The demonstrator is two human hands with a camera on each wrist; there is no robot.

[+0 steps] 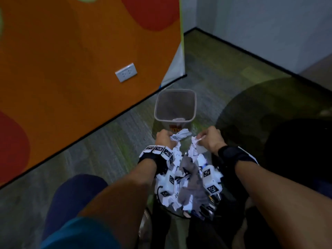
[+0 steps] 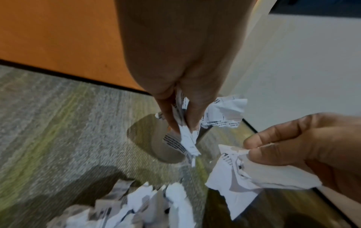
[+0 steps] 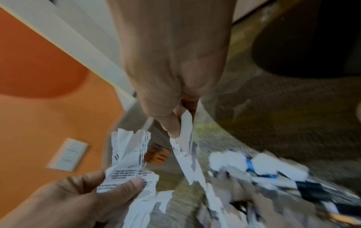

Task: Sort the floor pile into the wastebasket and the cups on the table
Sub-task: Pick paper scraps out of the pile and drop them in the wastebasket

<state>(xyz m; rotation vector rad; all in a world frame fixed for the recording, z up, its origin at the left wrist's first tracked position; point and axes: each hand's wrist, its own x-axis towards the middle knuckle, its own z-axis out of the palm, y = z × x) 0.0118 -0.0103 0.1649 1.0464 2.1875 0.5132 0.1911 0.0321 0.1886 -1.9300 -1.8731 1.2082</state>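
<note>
**Both hands loaded with paper scraps, short of the wastebasket**

Forearms nearest the lens in the head view, both wearing black wrist straps with white tag blocks. Left hand point(image 1: 163, 139) curled round a bunch of torn white printed paper scraps point(image 1: 180, 135); thumb and fingers pinching it, confirmed in left wrist view. Right hand point(image 1: 210, 139) pinching a second crumpled white torn paper piece point(image 1: 195, 144) between thumb and fingertips. Neither hand free.

Floor pile of torn white paper and mixed small items point(image 1: 186, 186) sitting on the grey-green carpet floor point(image 1: 107, 153), directly below and between the wrists. Dark and blue bits visible among the paper in right wrist view; too blurred to identify. Cups and tabletop not in view.

Translucent grey square plastic wastebasket point(image 1: 175, 105) standing upright on the carpet just ahead of both hands, near the orange wall with red blobs point(image 1: 71, 51) carrying a white socket plate point(image 1: 126, 72). Something pale low inside the basket; cannot tell what. Held scraps near the basket's front wall but not yet over the opening.

Step in hand, as judged: paper pickup done, transfer to basket pending. Next move calls for carrying both hands forward until over the rim, then releasing. Risk: light scraps drifting outside the opening if let go too early. Much of the pile remaining.
</note>
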